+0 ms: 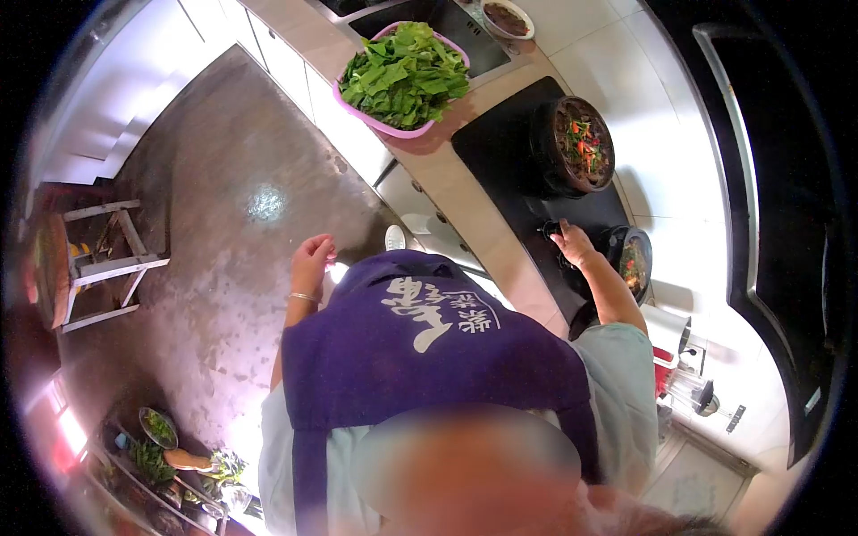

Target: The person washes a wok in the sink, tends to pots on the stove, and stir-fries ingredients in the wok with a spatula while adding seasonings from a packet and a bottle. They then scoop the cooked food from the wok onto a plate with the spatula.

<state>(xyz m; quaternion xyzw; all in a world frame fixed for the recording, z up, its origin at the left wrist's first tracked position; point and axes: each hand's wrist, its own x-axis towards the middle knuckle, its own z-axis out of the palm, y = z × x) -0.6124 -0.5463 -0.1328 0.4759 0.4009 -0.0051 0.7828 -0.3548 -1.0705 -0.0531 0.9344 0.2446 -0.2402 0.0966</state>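
Close up at the near edge is a blurry part of a person, and just past it a purple apron (pixel 357 375) with white writing. On the right, the right hand (pixel 576 243) reaches to the black knob (pixel 548 230) on the stove (pixel 505 134). Its fingers are bent and touch the knob, but I cannot tell if they squeeze it. The left hand (pixel 313 261) hangs free over the floor (pixel 223 196), well apart from the counter (pixel 469 205), with its fingers loosely curled.

One pot (pixel 615 238) of food sits on the stove just to the right of the right wrist, so room is tight there. A bigger dark pot (pixel 545 152) of food stands farther off, with some stove top between it and the hand. Past the stove, a pink tub (pixel 393 130) full of cut greens (pixel 407 76) sits on the counter, and its left rim seems to poke over the edge. Wide floor opens up on the left, as far as a wooden stool (pixel 112 266).
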